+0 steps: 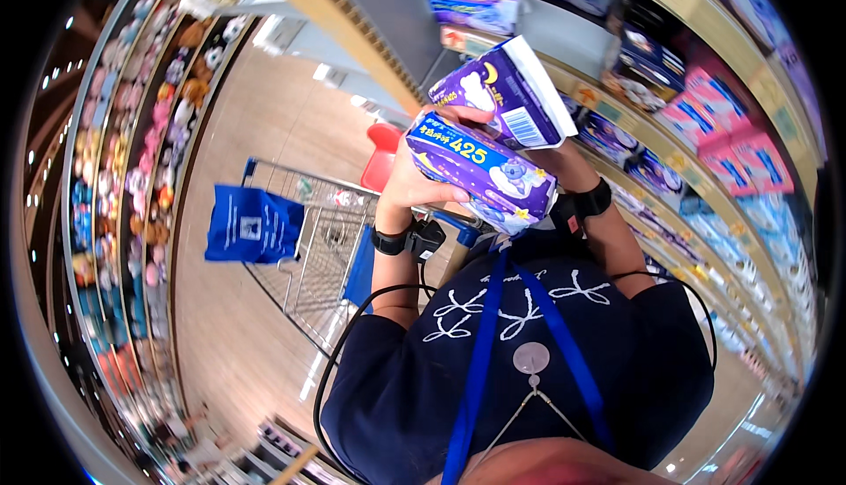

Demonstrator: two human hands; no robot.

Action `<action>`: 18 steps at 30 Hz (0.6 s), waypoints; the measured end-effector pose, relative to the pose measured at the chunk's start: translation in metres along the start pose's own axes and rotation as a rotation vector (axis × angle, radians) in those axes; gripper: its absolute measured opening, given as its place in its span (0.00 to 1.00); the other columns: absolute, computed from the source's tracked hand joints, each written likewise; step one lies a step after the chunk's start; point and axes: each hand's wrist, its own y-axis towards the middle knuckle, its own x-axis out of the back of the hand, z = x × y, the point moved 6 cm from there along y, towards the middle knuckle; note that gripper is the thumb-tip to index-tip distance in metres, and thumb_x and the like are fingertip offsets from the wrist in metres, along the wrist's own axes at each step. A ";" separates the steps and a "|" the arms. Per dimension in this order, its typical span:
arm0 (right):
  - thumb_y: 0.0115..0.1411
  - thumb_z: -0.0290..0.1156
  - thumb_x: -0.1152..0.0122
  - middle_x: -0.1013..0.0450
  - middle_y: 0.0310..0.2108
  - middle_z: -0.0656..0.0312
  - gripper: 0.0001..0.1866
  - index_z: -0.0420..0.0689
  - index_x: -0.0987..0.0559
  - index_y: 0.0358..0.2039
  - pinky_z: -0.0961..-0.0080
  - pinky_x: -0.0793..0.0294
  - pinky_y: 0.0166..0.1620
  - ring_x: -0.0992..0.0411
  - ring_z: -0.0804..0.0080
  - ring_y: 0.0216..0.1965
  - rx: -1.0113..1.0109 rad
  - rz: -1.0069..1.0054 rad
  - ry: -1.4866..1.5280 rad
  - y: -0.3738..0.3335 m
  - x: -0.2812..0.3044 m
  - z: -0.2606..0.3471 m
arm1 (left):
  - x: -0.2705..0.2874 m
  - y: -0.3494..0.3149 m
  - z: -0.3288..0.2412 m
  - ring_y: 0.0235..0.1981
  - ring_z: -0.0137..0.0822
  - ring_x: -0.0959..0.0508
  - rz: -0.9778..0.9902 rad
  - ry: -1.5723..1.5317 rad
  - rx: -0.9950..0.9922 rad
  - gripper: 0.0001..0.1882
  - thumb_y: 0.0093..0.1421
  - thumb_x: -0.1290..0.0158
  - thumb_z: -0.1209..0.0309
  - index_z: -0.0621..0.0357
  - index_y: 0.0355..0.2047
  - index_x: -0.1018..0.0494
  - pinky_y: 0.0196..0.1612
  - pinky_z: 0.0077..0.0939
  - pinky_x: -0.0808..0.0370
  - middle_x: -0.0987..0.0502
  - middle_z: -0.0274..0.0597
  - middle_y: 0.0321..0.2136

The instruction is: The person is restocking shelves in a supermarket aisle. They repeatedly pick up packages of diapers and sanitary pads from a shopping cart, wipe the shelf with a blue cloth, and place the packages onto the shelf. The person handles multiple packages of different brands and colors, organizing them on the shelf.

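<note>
Shop aisle, trolley (308, 247) behind; two purple packs: left grip (414, 181) holds lower (480, 168), right unseen, upper (507, 93).

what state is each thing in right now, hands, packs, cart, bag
left hand: closed on the lower purple pack
right hand: mostly hidden behind the packs, grip unclear
lower purple pack: sealed, held level
upper purple pack: sealed, tilted, resting on the lower one
shopping cart: standing in the aisle
blue bag: hanging on the cart

Two purple soft-plastic packs, upper (504, 90) and lower (480, 168), glossy crinkled film, silver wire-metal shopping cart (322, 247), blue matt cloth bag (251, 225), polished beige floor (256, 133)
</note>
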 end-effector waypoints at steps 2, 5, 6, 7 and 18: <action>0.62 0.45 0.38 0.38 0.64 0.59 0.39 0.44 0.42 0.67 0.60 0.37 0.64 0.37 0.65 0.63 -0.014 -0.095 0.164 -0.007 0.025 -0.004 | -0.014 0.017 0.005 0.50 0.50 0.24 0.001 0.024 0.060 0.43 0.35 0.24 0.62 0.63 0.47 0.37 0.53 0.45 0.25 0.34 0.67 0.57; 0.62 0.60 0.48 0.42 0.67 0.56 0.43 0.49 0.45 0.69 0.44 0.41 0.63 0.38 0.55 0.64 -0.001 -0.084 0.370 -0.016 0.031 0.019 | -0.023 0.037 0.017 0.50 0.52 0.24 0.072 0.033 0.061 0.44 0.35 0.24 0.59 0.60 0.47 0.38 0.53 0.47 0.25 0.39 0.71 0.60; 0.63 0.64 0.53 0.42 0.67 0.55 0.43 0.50 0.45 0.69 0.40 0.43 0.63 0.39 0.52 0.64 -0.025 -0.003 0.688 -0.017 0.029 0.030 | -0.025 0.041 0.020 0.51 0.52 0.24 0.094 0.020 0.054 0.44 0.35 0.24 0.59 0.59 0.48 0.38 0.53 0.48 0.25 0.40 0.72 0.60; 0.63 0.65 0.55 0.42 0.67 0.54 0.43 0.49 0.46 0.69 0.40 0.43 0.63 0.39 0.51 0.64 -0.007 0.017 0.609 -0.021 0.032 0.034 | -0.027 0.045 0.024 0.50 0.52 0.24 0.113 0.018 0.056 0.44 0.35 0.24 0.59 0.58 0.49 0.38 0.53 0.48 0.25 0.40 0.72 0.60; 0.56 0.68 0.47 0.46 0.68 0.52 0.50 0.46 0.46 0.69 0.46 0.48 0.67 0.45 0.52 0.67 0.115 -0.061 0.665 -0.014 0.046 0.059 | 0.001 0.032 0.013 0.44 0.46 0.24 0.052 0.001 0.052 0.43 0.32 0.23 0.60 0.58 0.44 0.37 0.47 0.40 0.22 0.36 0.65 0.57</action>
